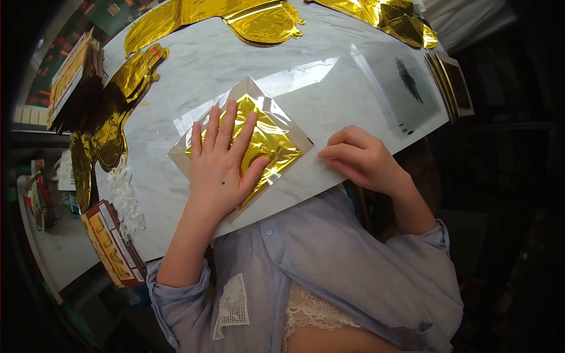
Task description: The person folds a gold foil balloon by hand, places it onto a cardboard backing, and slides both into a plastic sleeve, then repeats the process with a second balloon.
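My left hand (220,165) lies flat with fingers spread on a clear plastic packet (273,106). Inside the packet is a folded sheet of shiny gold foil (275,141), partly covered by the hand. The packet rests at an angle near the table's front edge. Just beyond its right corner, my right hand (365,162) hovers with fingers curled and tips drawn together, apart from the packet. Whether anything tiny is between those fingertips I cannot make out.
Gold foil balloons (265,25) lie along the marble-patterned table's (194,73) back and left sides. White strings (125,197) lie at left. Card stacks (76,76) stand at the left edge, others (450,85) at right. A clear bag (388,97) holds small black pieces.
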`<state>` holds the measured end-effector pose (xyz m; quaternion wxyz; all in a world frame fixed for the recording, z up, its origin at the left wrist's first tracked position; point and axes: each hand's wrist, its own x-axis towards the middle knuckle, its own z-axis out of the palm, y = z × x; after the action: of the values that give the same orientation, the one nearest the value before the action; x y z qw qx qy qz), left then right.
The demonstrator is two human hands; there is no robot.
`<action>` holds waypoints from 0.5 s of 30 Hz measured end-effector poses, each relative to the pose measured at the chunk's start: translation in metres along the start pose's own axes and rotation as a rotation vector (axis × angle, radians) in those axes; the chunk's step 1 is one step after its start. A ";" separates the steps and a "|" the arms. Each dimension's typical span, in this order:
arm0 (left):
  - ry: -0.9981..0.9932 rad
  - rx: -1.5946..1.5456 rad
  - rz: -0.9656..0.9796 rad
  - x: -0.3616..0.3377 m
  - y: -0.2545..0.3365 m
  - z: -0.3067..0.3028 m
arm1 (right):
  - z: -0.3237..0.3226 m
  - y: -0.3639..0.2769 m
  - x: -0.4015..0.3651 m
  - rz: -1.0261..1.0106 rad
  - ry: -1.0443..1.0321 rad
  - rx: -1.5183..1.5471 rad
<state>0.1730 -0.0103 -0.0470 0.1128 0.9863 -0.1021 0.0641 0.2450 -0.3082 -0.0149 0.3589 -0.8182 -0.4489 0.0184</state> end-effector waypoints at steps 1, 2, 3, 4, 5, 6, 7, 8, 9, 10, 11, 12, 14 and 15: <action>0.000 0.002 -0.001 0.000 0.000 0.000 | 0.001 0.000 0.004 -0.008 -0.022 -0.022; -0.007 -0.001 -0.003 0.000 0.000 0.000 | 0.003 0.003 0.006 -0.011 -0.020 -0.020; -0.014 -0.004 -0.005 0.000 0.000 -0.001 | 0.005 0.007 0.007 -0.030 -0.060 -0.038; -0.013 -0.002 -0.006 0.000 0.000 -0.001 | 0.007 0.009 0.007 -0.047 -0.101 -0.056; -0.012 -0.004 -0.008 0.000 0.000 -0.001 | 0.007 0.008 0.007 -0.048 -0.101 -0.056; -0.011 -0.007 -0.008 0.000 0.000 0.000 | 0.009 0.005 0.008 -0.062 -0.130 -0.124; -0.012 -0.009 -0.004 0.000 0.000 0.000 | 0.009 0.003 0.007 -0.074 -0.157 -0.193; -0.010 -0.004 0.001 0.000 0.000 0.000 | 0.010 -0.003 0.002 -0.103 -0.200 -0.232; -0.006 0.002 0.004 0.000 0.000 0.000 | 0.011 -0.011 -0.005 -0.135 -0.244 -0.271; -0.006 0.004 0.005 0.000 0.000 0.000 | 0.012 -0.022 -0.015 -0.176 -0.340 -0.191; -0.006 0.007 0.005 0.000 -0.001 0.000 | 0.013 -0.031 -0.029 -0.162 -0.446 -0.111; -0.007 0.008 0.006 0.000 -0.001 0.001 | 0.014 -0.036 -0.044 -0.145 -0.551 -0.031; -0.005 0.005 0.009 -0.001 0.000 0.001 | 0.013 -0.024 -0.072 0.001 -0.634 0.118; -0.001 0.003 0.004 0.000 0.001 0.001 | 0.016 -0.010 -0.088 0.168 -0.662 0.025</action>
<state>0.1728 -0.0112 -0.0476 0.1112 0.9863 -0.1038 0.0638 0.1797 -0.3619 -0.0463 0.2008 -0.7975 -0.4718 0.3180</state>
